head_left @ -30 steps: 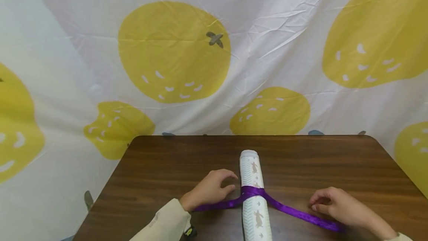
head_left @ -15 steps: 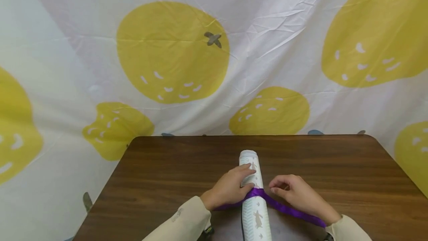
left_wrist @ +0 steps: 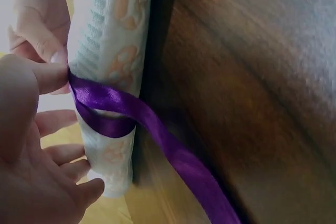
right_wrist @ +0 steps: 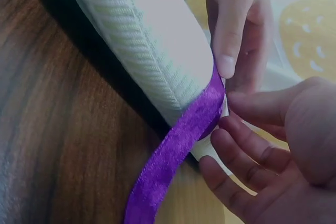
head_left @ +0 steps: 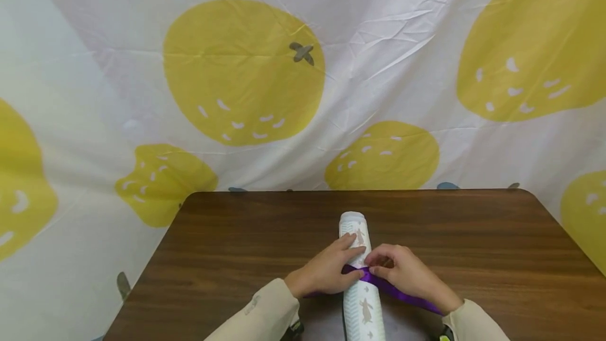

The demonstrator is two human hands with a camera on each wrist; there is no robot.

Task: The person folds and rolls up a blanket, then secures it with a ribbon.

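Note:
A roll with a white rabbit-and-leaf print lies lengthwise on the table. Around its middle goes a purple satin ribbon, which crosses over itself on top; one tail runs off to each side. From the left, my left hand rests on the roll with fingers spread, its thumb pressing the ribbon crossing. My right hand is at the crossing from the right, thumb and forefinger tips against the ribbon's edge. In the right wrist view, a small gap shows between the right thumb and forefinger; no ribbon is visible between them.
The dark wood-grain table extends to both sides of the roll. Behind it hangs a white cloth printed with yellow fruit. The ribbon's right tail trails under my right forearm.
My left hand has come from beside the roll onto it and its thumb now lies on the ribbon crossing. My right hand has moved left from the ribbon's far tail to the crossing.

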